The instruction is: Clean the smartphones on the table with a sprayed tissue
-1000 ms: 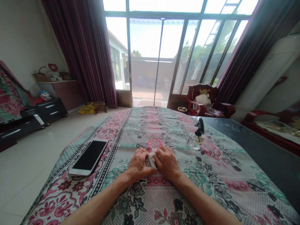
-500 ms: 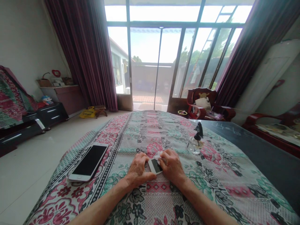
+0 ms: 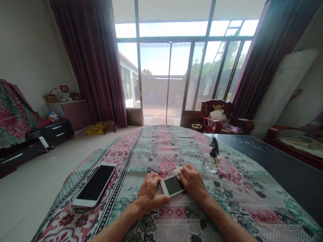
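A small white phone (image 3: 173, 186) with a dark screen lies on the patterned tablecloth (image 3: 174, 232) in front of me. My left hand (image 3: 148, 191) grips its left end, thumb at the near edge and fingers at the far edge. Pinched in the fingers of my right hand (image 3: 193, 182) is a white wad like tissue (image 3: 177, 172), pressed at the phone's right end. Part of the wad is hidden by those fingers. Off to the left rests a larger white phone (image 3: 96, 185), screen up. A clear spray bottle (image 3: 211, 164) with a black trigger head stands beyond my right hand.
A dark table surface (image 3: 272, 161) adjoins the cloth on the right. A red wooden chair (image 3: 217, 116) with things on it stands behind. On the floor at left lies a yellow bag (image 3: 95, 129), near a black drawer cabinet (image 3: 57, 131). Glass doors face me.
My right hand has slid rightward over the small phone with the white wad, baring more of the screen. My left hand keeps its grip. The camera view has tilted up slightly.
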Motion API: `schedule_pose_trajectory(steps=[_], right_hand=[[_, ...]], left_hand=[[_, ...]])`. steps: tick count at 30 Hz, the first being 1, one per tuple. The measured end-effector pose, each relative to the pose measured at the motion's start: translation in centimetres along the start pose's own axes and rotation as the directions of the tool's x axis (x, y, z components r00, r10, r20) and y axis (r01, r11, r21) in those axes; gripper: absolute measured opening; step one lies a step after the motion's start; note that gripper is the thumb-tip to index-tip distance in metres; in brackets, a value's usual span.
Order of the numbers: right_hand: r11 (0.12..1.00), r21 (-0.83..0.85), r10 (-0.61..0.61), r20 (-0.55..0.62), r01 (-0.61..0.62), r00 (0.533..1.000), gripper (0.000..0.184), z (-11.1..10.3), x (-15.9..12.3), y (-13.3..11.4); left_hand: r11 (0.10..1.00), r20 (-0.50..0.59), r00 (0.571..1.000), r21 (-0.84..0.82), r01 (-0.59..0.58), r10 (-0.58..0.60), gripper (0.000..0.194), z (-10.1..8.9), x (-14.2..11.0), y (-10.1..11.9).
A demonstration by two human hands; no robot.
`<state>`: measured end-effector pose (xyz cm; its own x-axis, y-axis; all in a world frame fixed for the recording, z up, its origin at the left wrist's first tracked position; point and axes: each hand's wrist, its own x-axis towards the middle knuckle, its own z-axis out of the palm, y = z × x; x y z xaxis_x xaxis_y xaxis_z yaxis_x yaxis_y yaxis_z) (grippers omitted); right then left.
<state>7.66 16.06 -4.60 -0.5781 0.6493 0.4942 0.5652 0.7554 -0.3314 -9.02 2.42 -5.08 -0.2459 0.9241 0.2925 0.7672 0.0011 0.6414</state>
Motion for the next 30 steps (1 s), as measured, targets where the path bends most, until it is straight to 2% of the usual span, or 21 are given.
schedule_pose_trajectory(steps=[11, 22, 25, 30], right_hand=[[0.995, 0.078, -0.068, 0.053, 0.064, 0.996, 0.011, -0.8, -0.4, 0.8], [0.988, 0.086, -0.135, 0.124, 0.125, 0.983, 0.013, -3.6, -5.1, 0.3], [0.989, 0.078, -0.139, 0.137, 0.129, 0.981, 0.015, -3.7, -4.7, 0.3], [0.991, 0.041, -0.132, 0.171, 0.126, 0.976, 0.015, -2.8, -1.4, 0.3]], left_hand=[[0.997, 0.033, 0.997, 0.002, -0.073, 0.073, 0.044, -0.4, 0.0, -0.3], [0.994, 0.045, 0.993, -0.016, -0.113, 0.113, 0.045, -0.6, 0.0, -0.2], [0.991, 0.036, 0.991, -0.018, -0.131, 0.132, 0.046, -0.6, 0.0, -0.3], [0.991, 0.04, 0.99, -0.001, -0.133, 0.133, 0.047, -0.7, 0.0, -0.3]])
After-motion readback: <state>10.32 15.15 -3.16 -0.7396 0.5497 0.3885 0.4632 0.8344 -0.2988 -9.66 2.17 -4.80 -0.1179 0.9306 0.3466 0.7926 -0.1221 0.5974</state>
